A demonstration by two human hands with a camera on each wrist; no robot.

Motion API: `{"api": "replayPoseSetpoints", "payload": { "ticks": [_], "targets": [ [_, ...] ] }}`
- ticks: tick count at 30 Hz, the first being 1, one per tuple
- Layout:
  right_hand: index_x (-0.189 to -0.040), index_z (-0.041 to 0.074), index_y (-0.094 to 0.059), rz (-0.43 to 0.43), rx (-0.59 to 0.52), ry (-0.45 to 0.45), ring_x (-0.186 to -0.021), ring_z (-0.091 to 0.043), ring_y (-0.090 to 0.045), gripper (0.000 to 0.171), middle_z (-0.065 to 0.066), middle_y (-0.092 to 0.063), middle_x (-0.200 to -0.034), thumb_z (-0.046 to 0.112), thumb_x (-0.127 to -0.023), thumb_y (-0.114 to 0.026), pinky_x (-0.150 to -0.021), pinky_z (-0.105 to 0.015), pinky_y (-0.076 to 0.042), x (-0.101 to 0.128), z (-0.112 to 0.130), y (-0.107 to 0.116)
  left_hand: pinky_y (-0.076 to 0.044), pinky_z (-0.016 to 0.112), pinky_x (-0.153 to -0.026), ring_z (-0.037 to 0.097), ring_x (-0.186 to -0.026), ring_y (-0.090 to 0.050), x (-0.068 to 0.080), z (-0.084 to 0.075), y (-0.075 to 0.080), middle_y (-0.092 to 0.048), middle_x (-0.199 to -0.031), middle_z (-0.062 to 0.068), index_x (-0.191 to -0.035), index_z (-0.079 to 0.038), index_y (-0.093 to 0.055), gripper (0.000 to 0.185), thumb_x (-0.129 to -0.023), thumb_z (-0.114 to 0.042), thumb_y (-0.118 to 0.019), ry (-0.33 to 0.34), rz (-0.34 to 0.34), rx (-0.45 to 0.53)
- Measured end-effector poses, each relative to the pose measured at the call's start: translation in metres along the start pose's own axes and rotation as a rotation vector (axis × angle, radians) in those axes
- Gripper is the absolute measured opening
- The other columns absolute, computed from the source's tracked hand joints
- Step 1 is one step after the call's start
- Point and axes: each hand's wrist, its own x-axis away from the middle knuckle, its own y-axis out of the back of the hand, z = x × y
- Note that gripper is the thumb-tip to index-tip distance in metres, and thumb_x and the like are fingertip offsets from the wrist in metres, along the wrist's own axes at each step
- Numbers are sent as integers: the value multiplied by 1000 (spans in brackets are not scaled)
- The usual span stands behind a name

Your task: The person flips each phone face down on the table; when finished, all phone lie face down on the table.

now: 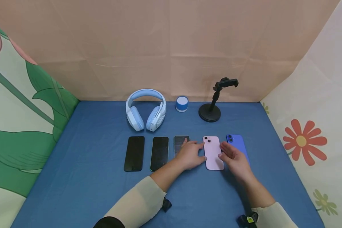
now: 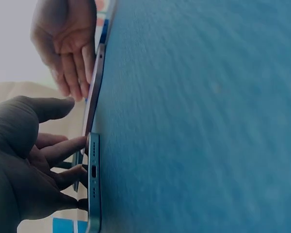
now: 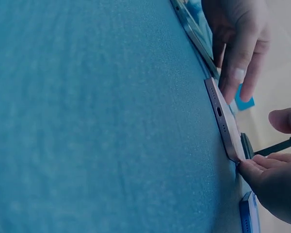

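A pink phone (image 1: pixel 212 158) lies back side up on the blue cloth, its two-lens camera at the top left. My left hand (image 1: pixel 190 154) is spread above the third phone (image 1: pixel 177 146), partly hiding it, its fingertips reaching the pink phone's left edge. In the left wrist view those fingers hover close over the dark phone (image 2: pixel 93 189). My right hand (image 1: pixel 235 160) is at the pink phone's right edge, thumb apart from loosely straight fingers. The right wrist view shows a right fingertip right at the pink phone's corner. A violet-blue phone (image 1: pixel 240 142) lies partly behind this hand.
Two dark phones, a black one (image 1: pixel 134 154) and another (image 1: pixel 159 152), lie to the left. Behind the row stand light-blue headphones (image 1: pixel 146 92), a small blue-and-white round container (image 1: pixel 182 104) and a black phone stand (image 1: pixel 209 112). Patterned cloth borders both sides.
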Motion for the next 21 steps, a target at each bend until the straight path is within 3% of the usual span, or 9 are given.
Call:
{"api": "replayPoseSetpoints", "payload": {
  "ticks": [6, 21],
  "targets": [
    [-162, 1, -31, -4, -57, -27, -150, -30, -39, 67, -13, -40, -163, 14, -104, -64, -113, -40, -35, -3, -2, 0, -17, 57, -125, 21, -143, -48, 0, -7, -1, -69, -136, -1, -145, -17, -64, 57, -94, -40, -76, 5, 6, -26],
    [-162, -1, -25, -36, -320, -89, -150, -28, -38, 68, -15, -37, -164, 10, -105, -61, -117, -40, -32, -3, 3, -1, -17, 52, -126, 19, -143, -48, 0, -4, -2, -68, -137, 0, -146, -20, -63, 66, -87, -41, -83, 3, 25, -23]
  ]
}}
